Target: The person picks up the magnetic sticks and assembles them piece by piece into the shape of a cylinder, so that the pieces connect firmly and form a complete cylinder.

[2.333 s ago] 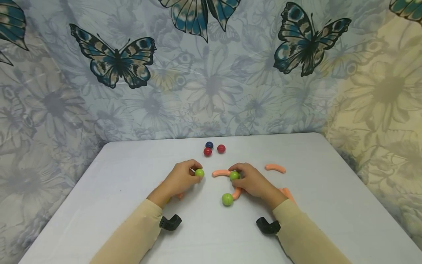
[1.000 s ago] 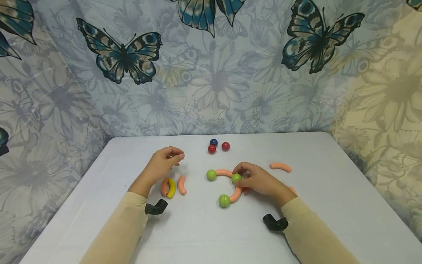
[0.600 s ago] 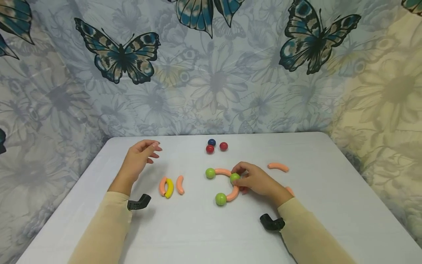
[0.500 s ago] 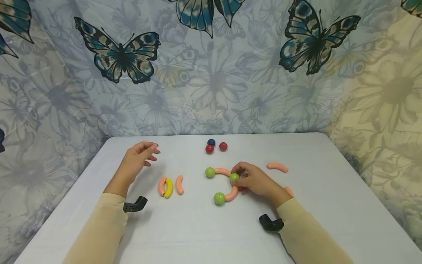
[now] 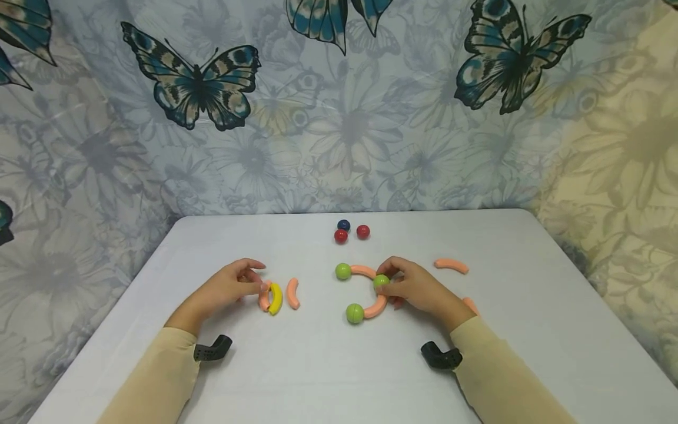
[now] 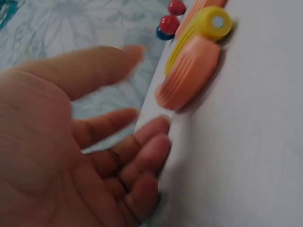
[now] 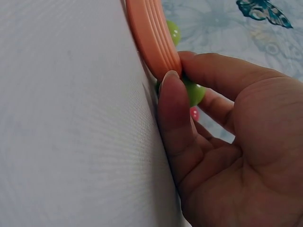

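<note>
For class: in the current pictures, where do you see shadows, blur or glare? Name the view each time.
Head view: a soft shadow on the table beside the left sleeve; left wrist view: the left hand and its fingers look blurred; right wrist view: small white glints on the green ball nearest the right hand.

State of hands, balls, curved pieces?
Left hand: grip empty
Right hand: grip pinching middle green ball
Far green ball: against far orange piece
Near green ball: against near orange piece
Yellow piece: unheld
Other orange pieces: unheld, some partly hidden
Red balls: unheld
Blue ball: unheld
</note>
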Action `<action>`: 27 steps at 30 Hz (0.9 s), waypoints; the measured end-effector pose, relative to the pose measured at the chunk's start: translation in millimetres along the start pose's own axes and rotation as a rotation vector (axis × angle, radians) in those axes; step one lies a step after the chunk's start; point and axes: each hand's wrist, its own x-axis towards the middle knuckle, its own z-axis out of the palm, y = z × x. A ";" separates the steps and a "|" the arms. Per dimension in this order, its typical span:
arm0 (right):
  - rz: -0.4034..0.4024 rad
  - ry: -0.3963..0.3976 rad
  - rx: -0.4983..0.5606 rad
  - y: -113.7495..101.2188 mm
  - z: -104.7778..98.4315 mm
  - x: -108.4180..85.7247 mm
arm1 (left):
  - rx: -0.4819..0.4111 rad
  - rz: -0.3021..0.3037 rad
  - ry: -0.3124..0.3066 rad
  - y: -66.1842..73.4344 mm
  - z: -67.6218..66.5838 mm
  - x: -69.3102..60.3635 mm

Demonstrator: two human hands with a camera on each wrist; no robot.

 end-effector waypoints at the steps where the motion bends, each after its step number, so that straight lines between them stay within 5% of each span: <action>1: -0.001 -0.001 0.001 -1.1 0.0 0.1 | 0.036 -0.009 -0.006 1.9 2.0 -0.7; 5: -0.007 -0.006 -0.001 -4.0 0.1 -0.5 | 0.159 -0.054 0.007 11.6 7.6 -4.8; 13: 0.006 -0.005 -0.001 -3.4 -0.7 -1.1 | 0.270 -0.117 0.095 17.8 7.3 -8.4; 22: -0.004 -0.012 -0.009 -2.2 -1.0 1.6 | 0.138 -0.134 0.153 17.3 -1.2 -7.2; 27: -0.012 -0.023 -0.018 -1.2 -1.0 -0.3 | -0.015 -0.096 0.176 21.2 -0.6 -5.4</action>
